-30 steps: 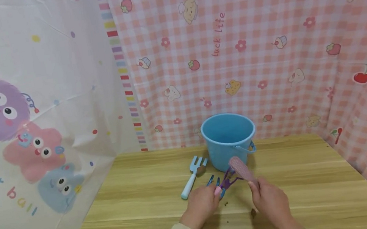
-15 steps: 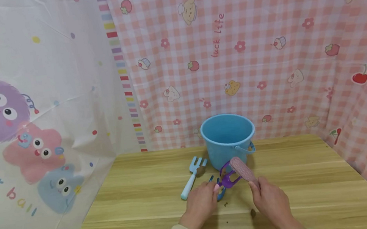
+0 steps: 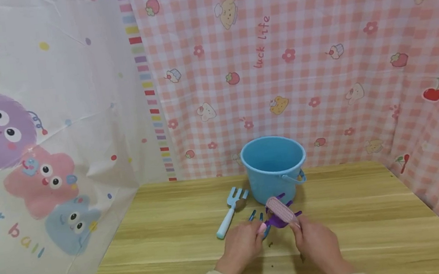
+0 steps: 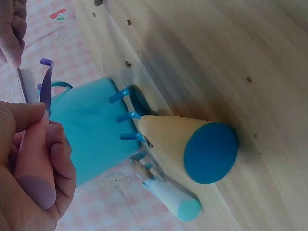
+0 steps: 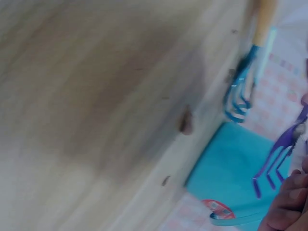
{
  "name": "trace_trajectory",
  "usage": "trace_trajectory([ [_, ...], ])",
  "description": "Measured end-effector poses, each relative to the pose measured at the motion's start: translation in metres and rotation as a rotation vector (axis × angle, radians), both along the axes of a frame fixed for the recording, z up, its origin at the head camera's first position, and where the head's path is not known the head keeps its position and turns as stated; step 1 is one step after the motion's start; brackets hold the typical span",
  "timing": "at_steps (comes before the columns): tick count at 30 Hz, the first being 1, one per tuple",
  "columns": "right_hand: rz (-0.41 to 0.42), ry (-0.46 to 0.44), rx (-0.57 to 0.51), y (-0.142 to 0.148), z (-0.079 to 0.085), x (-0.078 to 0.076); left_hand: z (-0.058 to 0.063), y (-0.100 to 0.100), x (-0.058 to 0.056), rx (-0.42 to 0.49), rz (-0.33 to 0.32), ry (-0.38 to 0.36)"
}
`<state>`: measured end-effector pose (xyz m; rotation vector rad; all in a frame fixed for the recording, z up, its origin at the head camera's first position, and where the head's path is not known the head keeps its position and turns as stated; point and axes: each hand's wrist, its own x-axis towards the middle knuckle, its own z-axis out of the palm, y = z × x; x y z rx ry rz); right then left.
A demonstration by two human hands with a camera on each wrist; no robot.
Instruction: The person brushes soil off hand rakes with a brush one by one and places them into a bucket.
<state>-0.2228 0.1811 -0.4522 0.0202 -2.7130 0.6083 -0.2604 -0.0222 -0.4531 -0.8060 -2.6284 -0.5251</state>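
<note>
One purple rake [image 3: 278,222] slants away rightward, one pink brush [image 3: 281,211] leftward, fingers [image 4: 62,159] clamping each.

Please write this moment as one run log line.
left hand: grips purple rake; right hand: grips pink brush, near rake; blue bucket: upright, beyond both

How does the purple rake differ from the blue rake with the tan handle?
Colour: the purple rake has a pink handle; the blue rake has a tan handle with a blue end.
Pose: the left hand grips the purple rake; the blue rake lies on the table.
Nearby: the right hand holds a brush close to the purple rake's head, not the blue rake's.
Shared: both have bent tines.
</note>
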Motion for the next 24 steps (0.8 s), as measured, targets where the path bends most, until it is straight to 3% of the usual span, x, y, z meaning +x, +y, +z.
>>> trace_trajectory([
  [10, -0.022, -0.039, 0.059, 0.0025, -0.0038, 0.0030, -0.0041, 0.0018, 0.0021, 0.025, 0.004, -0.040],
  [16, -0.021, -0.017, 0.077, 0.0044, -0.0058, 0.0046, -0.0050, 0.0023, 0.0040, 0.016, 0.016, -0.055],
  [24, -0.029, 0.008, 0.101, 0.0094, -0.0096, 0.0053, -0.0060, 0.0024, 0.0055, 0.009, 0.014, -0.027],
])
